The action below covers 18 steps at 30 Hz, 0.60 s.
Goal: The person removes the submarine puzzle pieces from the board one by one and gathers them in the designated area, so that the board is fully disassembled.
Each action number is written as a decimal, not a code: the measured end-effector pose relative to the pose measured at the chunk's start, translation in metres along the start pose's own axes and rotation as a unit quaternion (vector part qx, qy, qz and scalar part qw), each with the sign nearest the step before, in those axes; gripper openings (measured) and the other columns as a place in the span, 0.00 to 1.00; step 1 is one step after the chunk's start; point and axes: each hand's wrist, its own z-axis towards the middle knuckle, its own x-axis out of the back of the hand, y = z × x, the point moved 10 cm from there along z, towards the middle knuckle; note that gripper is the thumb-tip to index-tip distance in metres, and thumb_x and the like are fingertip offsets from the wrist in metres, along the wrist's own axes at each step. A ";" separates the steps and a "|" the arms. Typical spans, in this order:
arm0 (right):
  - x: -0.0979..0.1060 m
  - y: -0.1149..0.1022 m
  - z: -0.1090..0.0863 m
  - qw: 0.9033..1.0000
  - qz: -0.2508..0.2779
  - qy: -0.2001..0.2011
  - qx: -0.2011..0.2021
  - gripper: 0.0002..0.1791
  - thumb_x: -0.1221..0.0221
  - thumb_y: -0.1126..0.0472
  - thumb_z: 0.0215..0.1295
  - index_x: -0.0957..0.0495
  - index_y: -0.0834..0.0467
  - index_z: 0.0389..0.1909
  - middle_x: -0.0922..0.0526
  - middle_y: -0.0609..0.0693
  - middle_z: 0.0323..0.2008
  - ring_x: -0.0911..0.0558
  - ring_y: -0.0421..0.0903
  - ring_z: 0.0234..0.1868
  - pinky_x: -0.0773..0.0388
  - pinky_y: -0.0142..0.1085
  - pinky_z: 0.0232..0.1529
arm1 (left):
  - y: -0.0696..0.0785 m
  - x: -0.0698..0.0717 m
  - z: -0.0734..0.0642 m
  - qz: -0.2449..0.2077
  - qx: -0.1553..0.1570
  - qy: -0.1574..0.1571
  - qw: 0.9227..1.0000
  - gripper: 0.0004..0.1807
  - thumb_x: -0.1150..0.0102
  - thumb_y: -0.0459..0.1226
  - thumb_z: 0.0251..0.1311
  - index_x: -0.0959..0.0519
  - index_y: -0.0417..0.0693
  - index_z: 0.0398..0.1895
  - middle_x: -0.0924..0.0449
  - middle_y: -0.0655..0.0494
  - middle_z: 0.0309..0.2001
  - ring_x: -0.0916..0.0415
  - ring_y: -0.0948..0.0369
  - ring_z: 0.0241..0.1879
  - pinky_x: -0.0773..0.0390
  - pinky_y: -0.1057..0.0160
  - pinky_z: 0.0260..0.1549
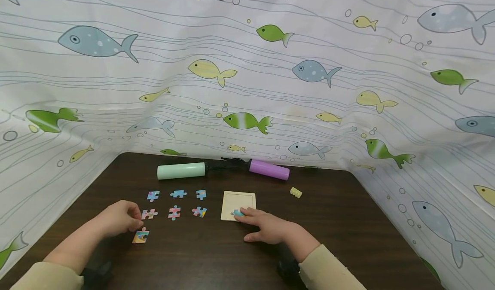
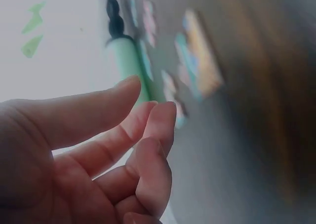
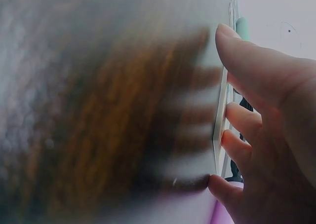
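Note:
My left hand (image 1: 120, 217) hovers by the loose jigsaw pieces at the left of the table. In the left wrist view its thumb and loosely bent fingers stand apart with nothing between them. Just below the fingers is a yellow-and-blue jigsaw piece (image 1: 141, 236); a pink piece (image 1: 149, 214) lies beyond. My right hand (image 1: 268, 227) reaches over the square wooden puzzle tray (image 1: 228, 199), fingers extended. Its fingertips touch a blue jigsaw piece (image 1: 237, 212) inside the tray, partly covered by the fingers. In the right wrist view the fingers (image 3: 237, 150) lie along the tray's edge.
More jigsaw pieces (image 1: 174, 212) lie in two rows between my hands. Behind them is a hand pump with a mint-green barrel (image 1: 181, 171) and a purple barrel (image 1: 269, 169). A small yellow block (image 1: 296, 192) sits right of the tray. Fish-patterned curtain (image 1: 247, 96) surrounds the dark table.

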 end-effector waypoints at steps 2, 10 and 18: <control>0.001 0.000 0.000 1.000 0.001 0.001 -0.001 0.38 0.40 0.47 0.69 0.44 0.42 0.76 0.50 0.47 0.77 0.53 0.50 0.76 0.46 0.51 0.69 | 0.011 -0.002 0.003 0.000 -0.005 0.000 1.000 0.08 0.34 0.30 0.55 0.25 0.43 0.25 0.28 0.55 0.21 0.30 0.58 0.24 0.31 0.57 0.25; 0.002 0.000 0.000 1.000 0.003 0.000 -0.005 0.38 0.40 0.47 0.68 0.43 0.41 0.76 0.50 0.47 0.77 0.52 0.49 0.76 0.46 0.50 0.69 | 0.080 -0.032 0.029 -0.002 -0.065 -0.029 0.997 0.08 0.31 0.30 0.54 0.24 0.44 0.27 0.25 0.56 0.24 0.30 0.58 0.25 0.30 0.57 0.25; 0.003 0.000 0.000 1.000 0.007 -0.002 -0.002 0.37 0.41 0.46 0.68 0.43 0.41 0.76 0.49 0.47 0.77 0.52 0.49 0.76 0.46 0.51 0.69 | 0.136 -0.088 0.068 0.028 -0.072 -0.044 0.996 0.10 0.28 0.31 0.51 0.22 0.46 0.29 0.24 0.56 0.27 0.28 0.58 0.25 0.27 0.58 0.26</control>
